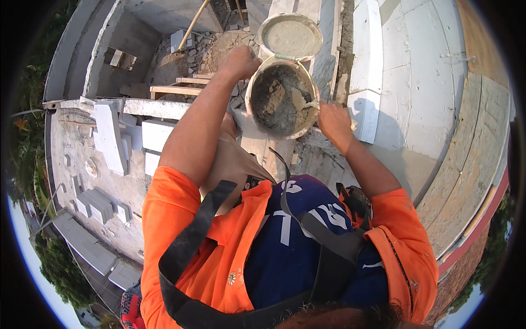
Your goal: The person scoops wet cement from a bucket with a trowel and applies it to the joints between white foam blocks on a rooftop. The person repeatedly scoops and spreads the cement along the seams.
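Observation:
A round bucket (250, 104) stands in front of me with grey mortar (274, 118) inside, wet and lumpy with a browner patch. The blade of a trowel (298, 100) rests in the mortar at the bucket's right side. My right hand (335, 123) is closed round the trowel's handle at the right rim. My left hand (239, 63) makes a fist beside the bucket's upper left rim; whatever is inside its fingers is hidden. Just beyond, a second bucket (263, 23) holds smooth grey slurry.
White blocks (112, 140) lie at the left, with stacked slabs (96, 205) nearer. Pale wall panels (419, 71) rise on the right. Timber boards (175, 90) lie beyond my left forearm. A long wooden handle (194, 24) leans over rubble (219, 46) in a lower space.

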The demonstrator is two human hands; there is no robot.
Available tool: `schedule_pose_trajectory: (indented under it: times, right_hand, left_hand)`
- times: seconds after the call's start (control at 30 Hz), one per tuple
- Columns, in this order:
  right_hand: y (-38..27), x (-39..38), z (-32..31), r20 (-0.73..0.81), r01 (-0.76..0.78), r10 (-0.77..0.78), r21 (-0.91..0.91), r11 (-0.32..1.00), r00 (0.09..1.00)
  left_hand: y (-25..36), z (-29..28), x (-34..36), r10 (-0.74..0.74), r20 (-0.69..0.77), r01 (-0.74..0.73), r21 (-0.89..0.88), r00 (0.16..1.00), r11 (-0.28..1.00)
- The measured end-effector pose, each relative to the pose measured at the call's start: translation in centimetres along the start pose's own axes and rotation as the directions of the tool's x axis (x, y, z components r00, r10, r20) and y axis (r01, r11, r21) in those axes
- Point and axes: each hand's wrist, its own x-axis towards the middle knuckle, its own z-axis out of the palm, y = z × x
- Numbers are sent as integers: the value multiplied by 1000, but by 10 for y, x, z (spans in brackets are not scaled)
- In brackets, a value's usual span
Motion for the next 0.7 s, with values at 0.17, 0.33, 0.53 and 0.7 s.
schedule_pose_trajectory:
  times: [0.17,0.33,0.53,0.7]
  right_hand:
    - [-33,20,25,109,140,-126,-136,981,986]
    - [-37,0,48,117,104,-102,-10,995,988]
    - [-53,-12,50,197,43,-67,126,991,978]
    - [-58,-23,37,235,-30,-52,331,943,971]
  left_hand:
    - [0,-3,-8,-9,-43,8,-28,999,1000]
    - [-14,-8,-13,-20,-45,19,-27,999,999]
    - [-4,-19,-17,-34,34,36,-57,999,998]
    - [1,-15,-10,-29,32,30,-31,999,999]
